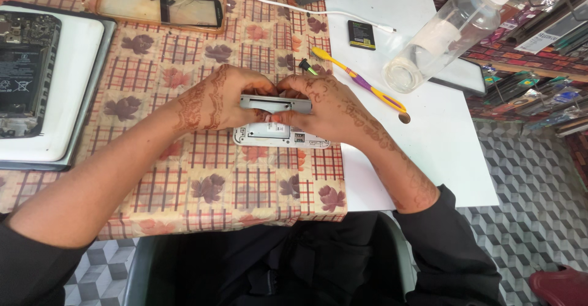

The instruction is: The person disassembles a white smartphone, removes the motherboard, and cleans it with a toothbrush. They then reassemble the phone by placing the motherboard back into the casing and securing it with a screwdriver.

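2 hands gripped 1 grey metal frame [275, 103], which I held just above the opened white phone body [280, 137] lying near the desk's front edge. My left hand [223, 101] pinched the frame's left end, my right hand [327, 107] its right end. A yellow-and-purple toothbrush [360, 80] lay just beyond my right hand, a clear plastic bottle [444, 36] towards the far right corner.

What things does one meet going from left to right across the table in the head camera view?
Opened phone on a white tray → left hand → grey phone frame held by both hands → right hand → yellow and purple toothbrush → clear plastic bottle.
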